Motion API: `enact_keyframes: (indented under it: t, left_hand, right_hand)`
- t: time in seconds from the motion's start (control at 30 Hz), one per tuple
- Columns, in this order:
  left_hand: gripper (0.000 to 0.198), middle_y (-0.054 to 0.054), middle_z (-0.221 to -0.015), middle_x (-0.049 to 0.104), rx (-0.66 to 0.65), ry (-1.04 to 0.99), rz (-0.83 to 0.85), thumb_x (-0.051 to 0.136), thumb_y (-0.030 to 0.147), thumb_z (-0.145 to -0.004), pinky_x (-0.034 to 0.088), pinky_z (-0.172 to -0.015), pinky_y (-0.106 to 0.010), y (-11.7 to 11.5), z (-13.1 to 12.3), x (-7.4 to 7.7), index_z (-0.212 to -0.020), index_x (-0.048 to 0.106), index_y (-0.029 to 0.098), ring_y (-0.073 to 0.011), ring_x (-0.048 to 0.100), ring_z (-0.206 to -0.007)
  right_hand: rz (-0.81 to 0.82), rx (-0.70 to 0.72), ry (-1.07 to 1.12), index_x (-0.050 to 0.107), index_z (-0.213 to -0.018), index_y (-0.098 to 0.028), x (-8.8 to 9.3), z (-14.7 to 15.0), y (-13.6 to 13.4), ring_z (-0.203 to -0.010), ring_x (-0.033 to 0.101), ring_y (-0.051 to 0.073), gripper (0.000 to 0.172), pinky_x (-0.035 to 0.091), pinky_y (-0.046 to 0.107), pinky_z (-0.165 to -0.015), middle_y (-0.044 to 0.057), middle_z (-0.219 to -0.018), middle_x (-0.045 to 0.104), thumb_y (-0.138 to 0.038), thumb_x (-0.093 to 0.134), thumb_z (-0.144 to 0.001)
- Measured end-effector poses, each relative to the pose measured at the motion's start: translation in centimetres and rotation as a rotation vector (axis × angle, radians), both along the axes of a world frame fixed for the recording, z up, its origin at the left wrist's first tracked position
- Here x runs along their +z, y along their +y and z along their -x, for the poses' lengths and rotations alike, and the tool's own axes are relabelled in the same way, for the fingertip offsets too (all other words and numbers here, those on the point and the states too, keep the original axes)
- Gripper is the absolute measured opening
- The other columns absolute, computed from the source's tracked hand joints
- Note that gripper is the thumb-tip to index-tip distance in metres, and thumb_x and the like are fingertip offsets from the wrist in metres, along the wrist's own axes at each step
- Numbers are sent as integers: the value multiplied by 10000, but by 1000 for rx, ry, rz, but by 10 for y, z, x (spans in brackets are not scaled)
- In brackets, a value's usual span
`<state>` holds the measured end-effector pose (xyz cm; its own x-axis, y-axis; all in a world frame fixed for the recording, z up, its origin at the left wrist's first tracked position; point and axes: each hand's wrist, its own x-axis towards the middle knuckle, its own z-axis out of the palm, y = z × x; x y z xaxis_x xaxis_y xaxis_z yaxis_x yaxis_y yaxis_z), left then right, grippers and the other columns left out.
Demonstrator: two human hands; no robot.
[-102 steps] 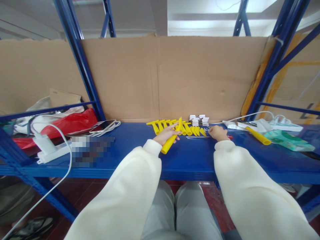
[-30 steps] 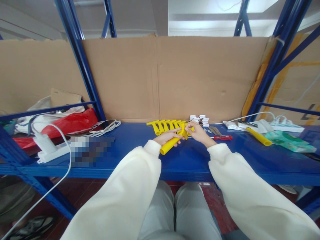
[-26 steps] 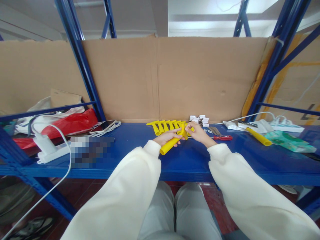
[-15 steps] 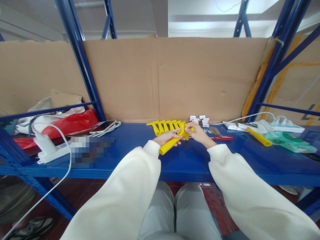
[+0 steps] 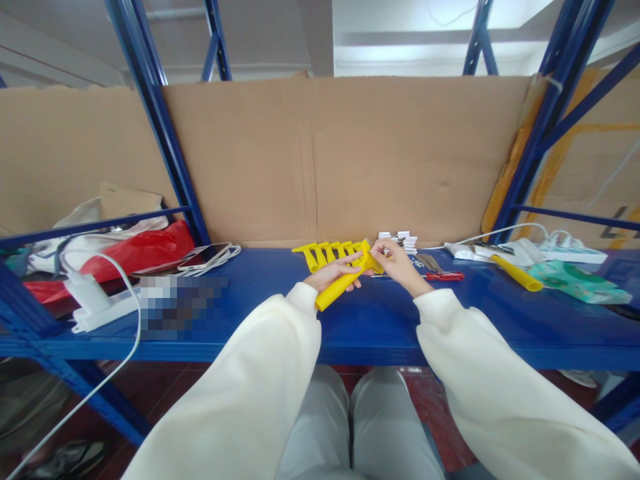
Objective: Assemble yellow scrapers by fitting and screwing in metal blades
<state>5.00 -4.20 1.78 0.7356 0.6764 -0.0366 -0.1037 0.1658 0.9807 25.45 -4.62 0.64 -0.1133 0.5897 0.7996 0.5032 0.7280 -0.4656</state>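
Observation:
My left hand [image 5: 339, 272] is wrapped round the handle of a yellow plastic scraper [image 5: 336, 288], whose round end points down towards me. The scraper's wide head is turned up to the right. At that head my right hand [image 5: 397, 265] has its thumb and fingers pinched together; anything small between the fingertips is hidden. Behind my hands a row of several similar yellow scrapers [image 5: 315, 257] lies on the blue shelf. A red-handled screwdriver [image 5: 445, 276] lies just right of my right hand, near some flat metal pieces [image 5: 429, 263].
White-and-dark stacked pieces [image 5: 400, 240] lie by the cardboard wall [image 5: 400, 153]. To the right are a yellow tube [image 5: 517, 273], a green packet [image 5: 580, 282] and a power strip [image 5: 575, 255]. At left lie a phone [image 5: 205, 257], a red bag [image 5: 145, 250] and a white charger [image 5: 90, 293].
The scraper's head has turned slightly in my left hand. My right fingertips have shifted a little and stay at the head. The view has moved slightly.

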Motion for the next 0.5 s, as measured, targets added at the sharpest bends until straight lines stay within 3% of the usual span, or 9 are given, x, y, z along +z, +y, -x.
enact_keyframes:
  t: [0.2,0.5]
  left_hand:
    - [844,-137,-1072,747,-21,-36,-7,610,87,-867,464,-448,-186,1,2,-2,-1603,221,223,-122,666,-550]
    - [873,-96,-936,746,7,-55,20,583,41,-858,433,-417,-180,-3,0,-2,-1611,178,215,-112,633,-504]
  right_hand:
    - [-6,40,-4,535,-718,-243,1,1,-2,-884,593,220,278,484,388,-819,45,-851,599,-466,599,-871]
    - [-14,1,-13,539,-709,-238,0,0,0,-861,567,206,264,474,375,-827,40,-850,604,-441,585,-872]
